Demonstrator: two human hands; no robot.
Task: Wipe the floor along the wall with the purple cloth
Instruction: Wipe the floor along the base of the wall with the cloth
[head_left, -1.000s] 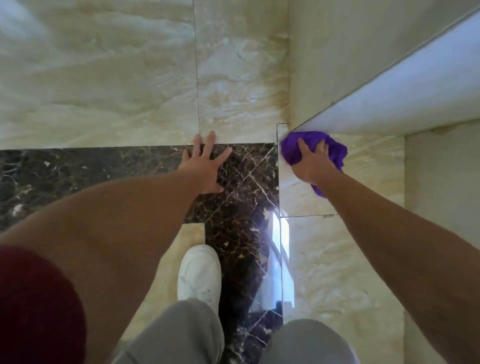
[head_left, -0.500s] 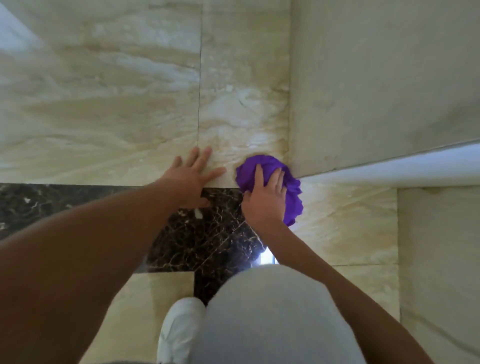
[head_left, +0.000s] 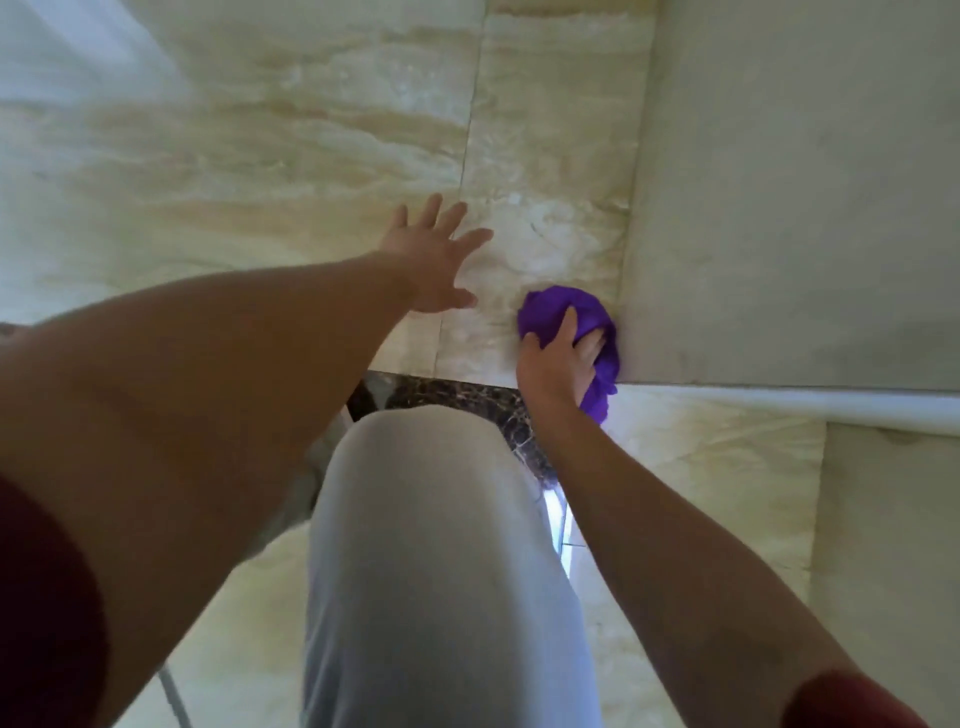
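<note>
The purple cloth (head_left: 566, 312) is bunched on the beige marble floor (head_left: 311, 156), pressed right against the foot of the pale wall (head_left: 779, 208) near its outer corner. My right hand (head_left: 558, 364) lies on top of the cloth, fingers curled over it, holding it down. My left hand (head_left: 434, 254) is spread with fingers apart, palm down just over or on the beige tile, to the left of the cloth and holding nothing.
A dark marble strip (head_left: 447, 395) crosses the floor just behind my hands. My knee in grey trousers (head_left: 431, 519) fills the middle foreground. The wall's corner turns right along a white edge (head_left: 831, 405). Beige floor stretches ahead and left.
My right hand has slid the cloth from the wall corner forward onto the beige tile along the wall. My left hand moved ahead off the dark strip. My knee came forward.
</note>
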